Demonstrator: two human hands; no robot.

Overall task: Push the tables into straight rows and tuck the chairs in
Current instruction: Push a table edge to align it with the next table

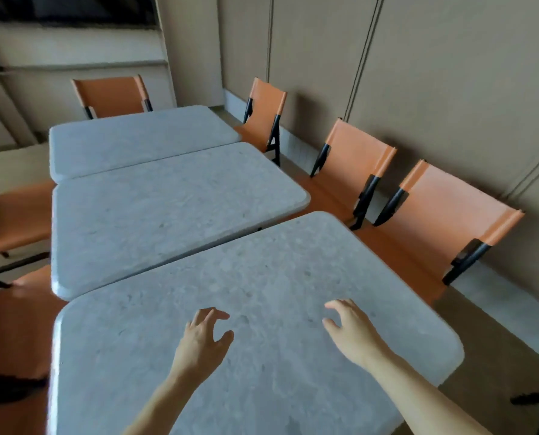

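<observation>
Left hand (203, 335) and right hand (349, 328) both out over the near tabletop (261, 277), fingers spread and loosely bent, clasping nothing, apart from each other; whether fingertips actually touch the surface, impossible to tell; behind, beige panelled wall (434, 73) running along the right side; three grey speckled tabletops in a line receding from the camera; near one skewed, its far edge angled against the middle tabletop (167, 208), close at the left corner; middle tabletop just beside the far tabletop (136, 136), long edges nearly parallel with a narrow seam between; orange chairs with black frames around them; nearest right chair (450, 221) against the wall, beside the near tabletop's right edge, not tucked under; next right chair (356, 155) beyond it, apart from the middle tabletop; a third right chair (266, 111) near the far tabletop's right corner; end chair (111, 95) at the far tabletop's far edge, backrest rising above it; left chair (14, 218) beside the middle tabletop, seat partly in view; another orange seat (14, 334) at the lower left, blurred, beside the near tabletop.
</observation>
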